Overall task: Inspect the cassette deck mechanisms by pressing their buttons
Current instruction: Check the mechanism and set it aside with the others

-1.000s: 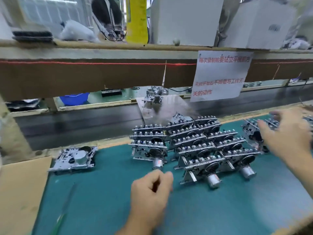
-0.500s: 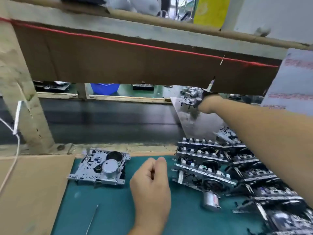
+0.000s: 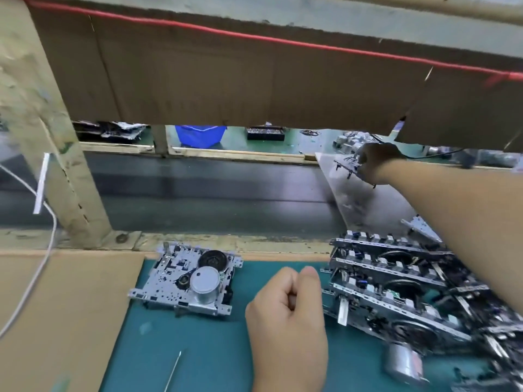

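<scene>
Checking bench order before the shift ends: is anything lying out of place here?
One cassette deck mechanism lies flat and alone at the green mat's far left edge, apart from the leaning rows of mechanisms on the right. Nothing looks spilled or damaged.

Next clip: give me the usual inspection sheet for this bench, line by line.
Surface: teal mat, cardboard sheet to its left.
Job's things: single deck mechanism lies flat on the mat; stacked mechanisms in rows at right; another mechanism on the metal ramp.
Clutter: thin rod on the mat.
Grippers: left hand curled, holding nothing, over the mat; right hand reaches across and grips the ramp mechanism.
Cables: white cable at left; red cord along the overhead board.
Surroundings: dark conveyor belt, blue bin beyond.
</scene>
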The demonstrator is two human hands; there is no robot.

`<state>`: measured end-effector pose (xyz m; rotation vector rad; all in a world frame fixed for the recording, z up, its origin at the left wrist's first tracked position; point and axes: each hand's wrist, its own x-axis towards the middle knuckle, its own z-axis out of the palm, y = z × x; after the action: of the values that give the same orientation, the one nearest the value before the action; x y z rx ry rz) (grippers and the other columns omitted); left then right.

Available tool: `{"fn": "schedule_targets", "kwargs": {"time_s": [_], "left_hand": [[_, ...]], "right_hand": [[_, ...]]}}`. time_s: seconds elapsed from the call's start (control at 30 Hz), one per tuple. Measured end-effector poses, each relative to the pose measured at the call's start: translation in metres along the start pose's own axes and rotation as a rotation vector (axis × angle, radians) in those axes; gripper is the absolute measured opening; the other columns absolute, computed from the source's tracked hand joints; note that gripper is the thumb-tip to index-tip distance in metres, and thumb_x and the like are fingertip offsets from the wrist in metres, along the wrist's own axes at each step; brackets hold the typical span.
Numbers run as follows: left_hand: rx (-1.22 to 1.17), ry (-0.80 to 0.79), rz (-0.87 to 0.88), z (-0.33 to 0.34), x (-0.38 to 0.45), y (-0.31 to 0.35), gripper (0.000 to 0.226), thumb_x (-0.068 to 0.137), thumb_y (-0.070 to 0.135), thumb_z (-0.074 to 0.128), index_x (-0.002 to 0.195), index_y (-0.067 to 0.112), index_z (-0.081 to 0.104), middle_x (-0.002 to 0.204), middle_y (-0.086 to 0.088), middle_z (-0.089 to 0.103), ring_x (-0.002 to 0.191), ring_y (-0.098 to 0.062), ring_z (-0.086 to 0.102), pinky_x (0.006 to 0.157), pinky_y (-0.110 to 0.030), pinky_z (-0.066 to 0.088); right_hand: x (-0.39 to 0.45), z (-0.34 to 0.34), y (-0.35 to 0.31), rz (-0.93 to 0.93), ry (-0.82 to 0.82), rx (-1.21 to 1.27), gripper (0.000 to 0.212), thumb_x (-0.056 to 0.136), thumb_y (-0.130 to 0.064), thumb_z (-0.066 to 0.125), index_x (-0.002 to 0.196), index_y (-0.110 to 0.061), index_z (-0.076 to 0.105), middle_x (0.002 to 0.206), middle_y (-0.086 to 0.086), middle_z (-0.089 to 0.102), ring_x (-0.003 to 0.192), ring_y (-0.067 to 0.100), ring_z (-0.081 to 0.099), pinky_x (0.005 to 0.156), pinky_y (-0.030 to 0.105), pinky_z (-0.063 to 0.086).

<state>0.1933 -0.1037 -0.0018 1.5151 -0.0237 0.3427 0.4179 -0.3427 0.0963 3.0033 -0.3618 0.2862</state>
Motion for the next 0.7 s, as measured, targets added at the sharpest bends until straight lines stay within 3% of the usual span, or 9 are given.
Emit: {"fn": "schedule_targets", "kwargs": {"time_s": [0.1, 0.17, 0.23, 0.33, 0.4, 0.5, 0.6, 0.67, 0.7], "left_hand": [[-0.025, -0.019, 0.004, -0.004, -0.003, 0.002, 0.047, 0.082, 0.052, 0.054, 0.052, 0.027, 0.027, 0.052, 0.01, 0.021, 0.053, -0.01, 0.02, 0.048, -0.027, 0.017], [-0.034, -0.029, -0.007, -0.007, -0.005, 0.009, 0.046, 0.082, 0.052, 0.053, 0.051, 0.028, 0.029, 0.052, 0.011, 0.021, 0.054, -0.01, 0.02, 0.05, -0.029, 0.018], [-0.072, -0.026, -0.021, -0.006, -0.008, 0.012, 0.046, 0.086, 0.042, 0.054, 0.051, 0.029, 0.028, 0.054, 0.012, 0.021, 0.056, -0.01, 0.019, 0.054, -0.033, 0.017], [-0.143, -0.003, -0.021, -0.014, -0.02, 0.024, 0.048, 0.093, 0.035, 0.056, 0.057, 0.027, 0.026, 0.059, 0.011, 0.023, 0.06, -0.013, 0.02, 0.057, -0.036, 0.018], [-0.213, -0.019, -0.024, -0.026, -0.035, 0.034, 0.044, 0.093, 0.039, 0.055, 0.059, 0.025, 0.03, 0.061, 0.009, 0.027, 0.061, -0.014, 0.023, 0.057, -0.035, 0.021], [-0.259, -0.078, -0.045, -0.049, -0.056, 0.047, 0.038, 0.08, 0.054, 0.059, 0.066, 0.021, 0.049, 0.065, 0.005, 0.044, 0.063, -0.016, 0.039, 0.058, -0.033, 0.034], [-0.263, -0.323, -0.078, -0.079, -0.074, 0.047, 0.035, 0.07, 0.062, 0.062, 0.092, 0.037, 0.071, 0.088, 0.013, 0.07, 0.079, -0.009, 0.065, 0.068, -0.021, 0.052], [-0.214, -0.519, -0.092, -0.095, -0.084, 0.04, 0.045, 0.074, 0.059, 0.065, 0.116, 0.045, 0.069, 0.106, 0.016, 0.073, 0.1, -0.002, 0.068, 0.084, -0.018, 0.053], [-0.188, -0.57, -0.117, -0.1, -0.086, 0.037, 0.045, 0.078, 0.054, 0.068, 0.122, 0.044, 0.067, 0.104, 0.015, 0.074, 0.101, -0.001, 0.068, 0.086, -0.019, 0.052]], "right_hand": [[-0.037, -0.041, 0.009, -0.041, 0.048, 0.091, 0.026, 0.099, -0.027, 0.057, 0.12, -0.014, 0.065, 0.118, 0.017, 0.067, 0.106, 0.035, 0.063, 0.087, 0.035, 0.051], [-0.074, -0.079, 0.019, -0.073, 0.221, 0.413, 0.016, 0.096, -0.028, 0.061, 0.108, -0.023, 0.07, 0.1, 0.01, 0.071, 0.092, 0.033, 0.068, 0.081, 0.035, 0.054], [-0.131, -0.119, 0.026, -0.123, 0.344, 0.917, 0.006, 0.09, -0.03, 0.068, 0.094, -0.029, 0.073, 0.082, 0.001, 0.069, 0.075, 0.022, 0.07, 0.071, 0.036, 0.06], [-0.243, -0.153, 0.037, -0.222, 0.346, 1.257, 0.02, 0.087, -0.042, 0.071, 0.1, -0.029, 0.075, 0.073, 0.0, 0.07, 0.06, 0.019, 0.069, 0.052, 0.029, 0.058], [-0.308, -0.152, 0.04, -0.235, 0.274, 1.28, 0.029, 0.088, -0.048, 0.071, 0.104, -0.025, 0.074, 0.078, 0.004, 0.072, 0.058, 0.022, 0.068, 0.05, 0.031, 0.056], [-0.364, -0.131, 0.034, -0.177, 0.081, 1.463, 0.034, 0.082, -0.042, 0.072, 0.102, -0.016, 0.075, 0.082, 0.01, 0.069, 0.062, 0.021, 0.065, 0.052, 0.031, 0.054], [-0.39, -0.094, 0.021, -0.044, -0.137, 1.579, 0.031, 0.079, -0.036, 0.072, 0.099, -0.013, 0.075, 0.081, 0.015, 0.057, 0.06, 0.019, 0.06, 0.051, 0.031, 0.052], [-0.405, -0.069, 0.005, 0.063, -0.302, 1.67, 0.027, 0.081, -0.03, 0.071, 0.099, -0.01, 0.075, 0.087, 0.018, 0.055, 0.059, 0.019, 0.056, 0.047, 0.029, 0.049], [-0.411, -0.058, -0.003, 0.135, -0.361, 1.696, 0.024, 0.084, -0.027, 0.068, 0.1, -0.01, 0.076, 0.096, 0.018, 0.059, 0.059, 0.018, 0.054, 0.046, 0.028, 0.047]]}}
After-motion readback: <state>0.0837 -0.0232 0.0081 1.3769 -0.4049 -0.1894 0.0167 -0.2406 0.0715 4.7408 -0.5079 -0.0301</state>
